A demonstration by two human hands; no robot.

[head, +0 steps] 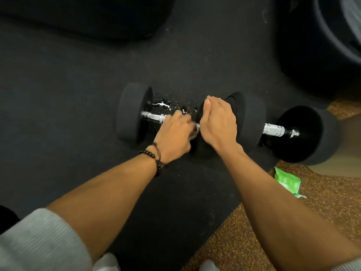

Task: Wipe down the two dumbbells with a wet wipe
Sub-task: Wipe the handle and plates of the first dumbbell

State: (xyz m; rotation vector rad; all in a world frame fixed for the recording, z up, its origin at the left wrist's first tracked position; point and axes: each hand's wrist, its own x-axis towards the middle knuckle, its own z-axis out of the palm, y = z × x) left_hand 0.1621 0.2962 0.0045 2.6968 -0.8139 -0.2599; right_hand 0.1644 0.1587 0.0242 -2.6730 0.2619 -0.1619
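Note:
Two black dumbbells with chrome handles lie end to end on a dark rubber mat (pixel 78 94). On the left dumbbell (pixel 132 112), my left hand (pixel 173 133) curls round the handle with a pale wet wipe (pixel 194 133) bunched under its fingers. My right hand (pixel 216 122) rests with straight fingers on that dumbbell's right weight head, covering most of it. The right dumbbell (pixel 273 130) lies untouched just beyond, its handle bare. Water droplets (pixel 168 104) glisten on the mat behind the left handle.
A green wet wipe packet (pixel 287 181) lies on the speckled brown floor (pixel 293 212) at the right, near my right forearm. Large dark shapes stand at the top left (pixel 88 16) and top right (pixel 322 45). A beaded bracelet (pixel 154 159) circles my left wrist.

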